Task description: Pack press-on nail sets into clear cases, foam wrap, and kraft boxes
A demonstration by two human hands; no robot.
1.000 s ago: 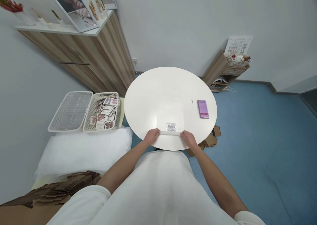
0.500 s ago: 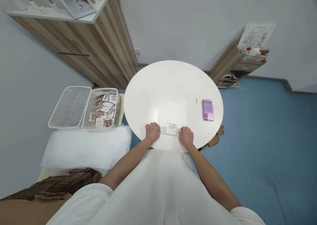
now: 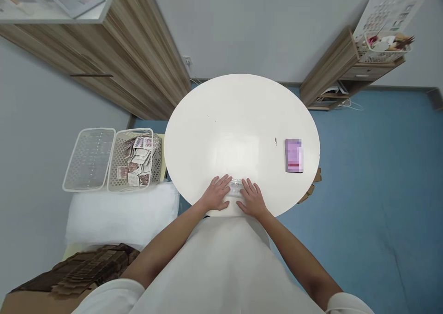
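Observation:
A small clear plastic case (image 3: 236, 187) lies near the front edge of the white oval table (image 3: 238, 106). What may be a thin see-through sheet is around or under it; I cannot make out its edges. My left hand (image 3: 217, 194) rests at the case's left side, fingers spread and palm down. On the opposite side lies my right hand (image 3: 253, 198), its fingers also stretched out and apart. Fingertips of both hands reach the case's sides and partly cover them.
A purple box (image 3: 294, 156), blurred, sits on the table's right side by a small dark object (image 3: 276, 141). At left stand a basket of printed cards (image 3: 139, 159), a basket of clear pieces (image 3: 89, 159), white sheets (image 3: 122, 212) and brown cardboard (image 3: 86, 268).
Both hands have moved inward. Their fingers, earlier curled on the ends of a see-through strip under the case, are now spread out beside the case. The view has shifted slightly.

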